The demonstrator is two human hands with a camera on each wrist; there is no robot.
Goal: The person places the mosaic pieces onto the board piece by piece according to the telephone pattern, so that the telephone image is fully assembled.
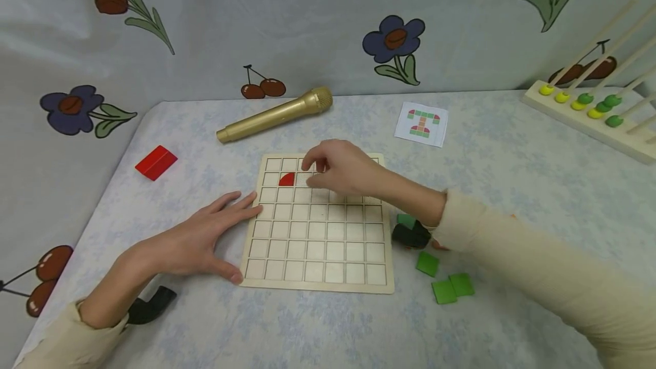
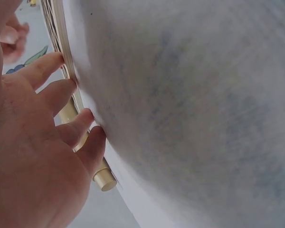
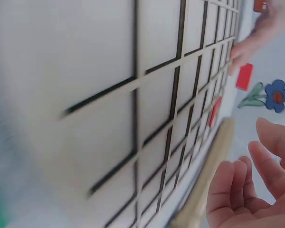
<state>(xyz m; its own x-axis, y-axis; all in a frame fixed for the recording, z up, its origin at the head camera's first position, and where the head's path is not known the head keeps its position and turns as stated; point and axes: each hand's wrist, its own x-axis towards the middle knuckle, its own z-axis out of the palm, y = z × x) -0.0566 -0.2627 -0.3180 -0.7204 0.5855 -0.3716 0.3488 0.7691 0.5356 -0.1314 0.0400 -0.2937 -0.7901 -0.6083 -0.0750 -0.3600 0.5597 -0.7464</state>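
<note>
A pale wooden grid board lies flat on the table, with one red quarter-round tile in a cell near its upper left. My left hand has its fingers spread, the tips touching the board's left edge and the thumb at its lower left corner. Above the upper part of the board hovers my right hand. Its thumb and forefinger are bent and apart, and I see nothing between them. In the right wrist view the same hand looks loosely curled, with no tile showing.
Red tiles lie at the left, and several green tiles right of the board. A gold microphone and a printed pattern card lie beyond it. A wooden peg stand with yellow and green beads occupies the far right.
</note>
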